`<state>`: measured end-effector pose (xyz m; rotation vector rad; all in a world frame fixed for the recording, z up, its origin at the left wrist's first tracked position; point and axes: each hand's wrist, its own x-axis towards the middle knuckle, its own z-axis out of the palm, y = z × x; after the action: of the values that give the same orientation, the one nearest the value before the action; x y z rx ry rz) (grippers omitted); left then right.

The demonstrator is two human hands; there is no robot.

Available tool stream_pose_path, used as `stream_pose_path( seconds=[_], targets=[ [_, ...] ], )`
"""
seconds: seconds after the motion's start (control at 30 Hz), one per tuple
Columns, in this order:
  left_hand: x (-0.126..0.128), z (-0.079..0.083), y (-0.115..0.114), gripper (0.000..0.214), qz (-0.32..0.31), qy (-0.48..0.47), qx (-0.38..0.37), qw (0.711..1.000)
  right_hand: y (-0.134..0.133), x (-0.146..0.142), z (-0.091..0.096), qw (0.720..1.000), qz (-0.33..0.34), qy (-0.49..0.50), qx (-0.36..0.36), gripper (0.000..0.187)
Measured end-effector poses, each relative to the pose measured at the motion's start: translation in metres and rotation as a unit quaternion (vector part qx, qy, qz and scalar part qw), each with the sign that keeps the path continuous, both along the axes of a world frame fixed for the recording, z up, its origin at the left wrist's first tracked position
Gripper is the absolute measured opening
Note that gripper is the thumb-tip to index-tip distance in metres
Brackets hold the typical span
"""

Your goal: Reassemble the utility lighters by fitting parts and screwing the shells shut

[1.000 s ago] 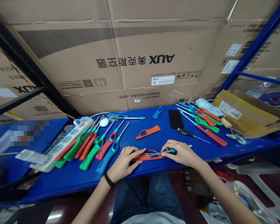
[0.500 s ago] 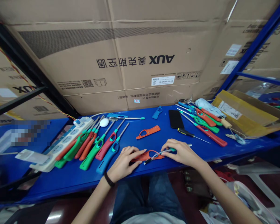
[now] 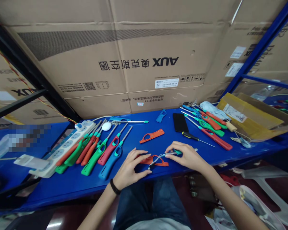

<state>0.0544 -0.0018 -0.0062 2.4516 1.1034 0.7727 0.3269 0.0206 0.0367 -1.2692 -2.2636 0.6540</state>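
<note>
My right hand (image 3: pixel 187 156) pinches the rod of a gas lighter's inner part, with its green collar (image 3: pixel 177 152) at the fingers. Thin pale wires (image 3: pixel 159 156) run left from it to a small dark piece (image 3: pixel 152 166). Below the wires lies an orange lighter shell half (image 3: pixel 147 159), flat on the blue tabletop. My left hand (image 3: pixel 131 166) is open at the shell's left end, thumb and fingers apart. Whether its fingertips touch the shell is hard to tell. A second orange shell half (image 3: pixel 152 136) rests farther back.
Assembled lighters (image 3: pixel 112 150) lie at left beside a white power strip (image 3: pixel 62 147). More lighters (image 3: pixel 214 137) are at right, near a yellow-taped carton (image 3: pixel 252 118). A black phone (image 3: pixel 180 122), a screwdriver (image 3: pixel 190 136) and a blue shell half (image 3: pixel 161 116) lie between. Cardboard (image 3: pixel 139 41) stands behind.
My left hand has opened wider, its thumb moving toward the front edge and off the orange shell. My right hand has tilted the rod slightly; the wires and dark piece have shifted with it.
</note>
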Motion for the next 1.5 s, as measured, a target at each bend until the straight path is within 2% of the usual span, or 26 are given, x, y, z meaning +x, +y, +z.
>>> stream_pose_path(
  seconds=[0.07, 0.17, 0.27, 0.37, 0.5, 0.63, 0.8, 0.9, 1.1, 1.3, 1.5],
  targets=[
    [0.005, -0.002, 0.000, 0.048, -0.007, -0.030, 0.017, 0.999, 0.000, 0.000, 0.000, 1.000, -0.003, 0.006, 0.000, 0.021],
    [0.010, -0.004, 0.004, 0.025, -0.019, -0.072, 0.046, 0.996, -0.001, 0.000, -0.001, 1.000, -0.002, 0.019, 0.000, 0.024],
    [0.013, -0.003, 0.008, 0.019, -0.022, -0.100, 0.074, 0.992, -0.001, 0.001, -0.001, 1.000, -0.006, 0.030, 0.003, 0.026],
    [0.015, 0.000, 0.010, 0.028, -0.023, -0.103, 0.086, 0.991, -0.003, 0.000, -0.001, 0.999, -0.020, 0.032, 0.007, 0.025],
    [0.015, -0.001, 0.010, 0.019, -0.029, -0.098, 0.086, 0.991, -0.005, 0.000, 0.000, 0.999, -0.030, 0.036, 0.007, 0.022],
    [0.012, -0.003, 0.014, 0.023, -0.025, -0.090, 0.089, 0.992, -0.006, 0.001, -0.003, 0.999, -0.033, 0.036, 0.000, 0.022],
    [0.005, 0.001, 0.023, 0.032, -0.045, -0.028, 0.049, 0.997, -0.018, -0.003, -0.007, 0.998, -0.064, 0.013, -0.026, 0.019],
    [0.002, 0.004, 0.026, 0.027, -0.060, -0.005, 0.030, 0.998, -0.030, -0.009, -0.007, 0.995, -0.086, -0.006, -0.049, 0.017],
    [0.002, 0.000, 0.028, 0.016, -0.047, -0.029, 0.027, 0.998, -0.040, -0.017, -0.009, 0.991, -0.104, -0.018, -0.079, 0.015],
    [0.002, -0.008, 0.026, 0.018, -0.040, -0.057, 0.049, 0.996, -0.037, -0.017, -0.012, 0.990, -0.114, -0.022, -0.082, 0.013],
    [0.003, -0.009, 0.022, 0.019, -0.039, -0.037, 0.085, 0.995, -0.037, -0.018, -0.013, 0.988, -0.129, -0.021, -0.076, 0.013]
  ],
)
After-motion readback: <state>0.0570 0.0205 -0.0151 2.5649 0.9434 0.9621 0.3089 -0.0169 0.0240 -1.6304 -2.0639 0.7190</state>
